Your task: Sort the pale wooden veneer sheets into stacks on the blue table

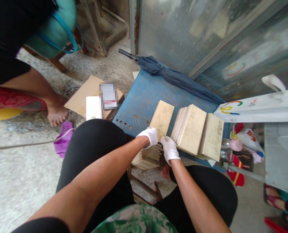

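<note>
Both my hands wear white gloves and meet at the near end of a pale, dirt-specked rectangular board (162, 119) above the blue tabletop (134, 103). My left hand (149, 136) is closed on its left corner, with the fingers curled over the edge. At the right corner, my right hand (169, 148) pinches the board's edge, thumb and fingertips close together. Just under my hands, between my knees, sits a stack of similar boards (147, 158). More pale boards (191, 131) lean in a fanned stack on the right, next to another stained pile (213, 136).
A folded dark umbrella (173, 77) lies along the table's back edge, by a glass panel (178, 29). A white paper bag (258, 108) stands right. Cardboard (82, 97), a white box (93, 107) and a purple slipper (63, 139) lie left, near another person's bare foot (57, 113).
</note>
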The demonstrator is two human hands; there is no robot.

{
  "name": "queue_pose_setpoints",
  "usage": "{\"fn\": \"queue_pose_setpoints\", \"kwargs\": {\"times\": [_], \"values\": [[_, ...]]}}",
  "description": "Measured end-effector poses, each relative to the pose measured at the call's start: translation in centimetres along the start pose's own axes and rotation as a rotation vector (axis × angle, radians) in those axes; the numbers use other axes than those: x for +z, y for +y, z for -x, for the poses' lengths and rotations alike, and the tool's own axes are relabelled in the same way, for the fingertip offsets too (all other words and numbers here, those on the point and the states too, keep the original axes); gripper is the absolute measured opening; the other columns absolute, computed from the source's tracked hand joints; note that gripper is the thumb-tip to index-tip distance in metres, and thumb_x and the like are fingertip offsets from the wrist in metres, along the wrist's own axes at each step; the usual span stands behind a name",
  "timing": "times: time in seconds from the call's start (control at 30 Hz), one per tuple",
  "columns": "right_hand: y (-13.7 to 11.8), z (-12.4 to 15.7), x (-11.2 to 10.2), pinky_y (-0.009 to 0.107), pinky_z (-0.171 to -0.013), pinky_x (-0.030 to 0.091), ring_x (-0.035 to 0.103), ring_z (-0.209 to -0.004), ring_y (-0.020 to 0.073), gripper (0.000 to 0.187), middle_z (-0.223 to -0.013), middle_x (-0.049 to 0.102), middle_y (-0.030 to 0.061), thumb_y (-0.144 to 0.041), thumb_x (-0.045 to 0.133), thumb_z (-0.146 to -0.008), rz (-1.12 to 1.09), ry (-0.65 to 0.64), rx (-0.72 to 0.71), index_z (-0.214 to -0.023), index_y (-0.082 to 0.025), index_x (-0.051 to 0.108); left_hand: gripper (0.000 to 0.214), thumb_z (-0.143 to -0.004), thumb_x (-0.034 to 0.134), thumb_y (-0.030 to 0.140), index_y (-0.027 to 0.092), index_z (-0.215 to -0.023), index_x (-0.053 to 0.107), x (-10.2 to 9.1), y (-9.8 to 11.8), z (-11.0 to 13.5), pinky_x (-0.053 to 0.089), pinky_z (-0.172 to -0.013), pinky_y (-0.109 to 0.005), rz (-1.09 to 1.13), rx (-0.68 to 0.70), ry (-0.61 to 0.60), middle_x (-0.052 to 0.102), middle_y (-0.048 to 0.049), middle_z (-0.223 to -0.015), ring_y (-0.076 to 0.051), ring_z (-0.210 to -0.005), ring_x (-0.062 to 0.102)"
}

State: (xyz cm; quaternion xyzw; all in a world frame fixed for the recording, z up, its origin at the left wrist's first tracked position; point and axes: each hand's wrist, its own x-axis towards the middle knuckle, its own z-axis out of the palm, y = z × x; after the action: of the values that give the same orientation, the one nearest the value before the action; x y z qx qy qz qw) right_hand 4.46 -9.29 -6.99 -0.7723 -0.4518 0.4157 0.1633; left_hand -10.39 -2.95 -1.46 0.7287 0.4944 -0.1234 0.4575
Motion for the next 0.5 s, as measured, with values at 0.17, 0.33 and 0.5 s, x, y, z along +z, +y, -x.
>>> {"fn": "queue_pose_setpoints", "kwargs": {"times": [0.17, 0.33, 0.5], "values": [[0.0, 0.0, 0.5, 0.023, -0.059, 0.044, 0.052, -0.062, 0.0142, 0.031, -0.059, 0.054, -0.0030, -0.050, 0.045, -0.075, -0.093, 0.012, 0.024, -0.071, -0.020, 0.054, 0.037, -0.086, 0.053, 0.039, 0.014, -0.110, 0.068, -0.6, 0.0, 0.1, 0.052, -0.083, -0.026, 0.030, -0.095, -0.016, 0.071, -0.0149, -0.106, -0.024, -0.102, 0.067], [-0.7, 0.2, 0.6, 0.023, -0.053, 0.041, 0.048, -0.056, 0.0137, 0.030, -0.050, 0.042, -0.0058, -0.050, 0.049, -0.073, -0.186, 0.057, 0.070, -0.061, -0.024, 0.043, 0.038, -0.084, 0.054, 0.036, 0.012, -0.110, 0.067, -1.0, -0.6, -0.2, 0.052, -0.078, -0.023, 0.101, -0.146, -0.002, 0.071, -0.0136, -0.107, -0.023, -0.099, 0.068], [-1.1, 0.4, 0.3, 0.023, -0.055, 0.042, 0.050, -0.058, 0.0139, 0.030, -0.053, 0.045, -0.0051, -0.050, 0.052, -0.073, -0.231, 0.097, 0.072, -0.062, -0.023, 0.047, 0.035, -0.082, 0.056, 0.030, 0.011, -0.110, 0.064, -0.9, -1.2, -0.5, 0.052, -0.080, -0.024, 0.181, -0.176, 0.041, 0.070, -0.0134, -0.110, -0.022, -0.099, 0.067]]}}
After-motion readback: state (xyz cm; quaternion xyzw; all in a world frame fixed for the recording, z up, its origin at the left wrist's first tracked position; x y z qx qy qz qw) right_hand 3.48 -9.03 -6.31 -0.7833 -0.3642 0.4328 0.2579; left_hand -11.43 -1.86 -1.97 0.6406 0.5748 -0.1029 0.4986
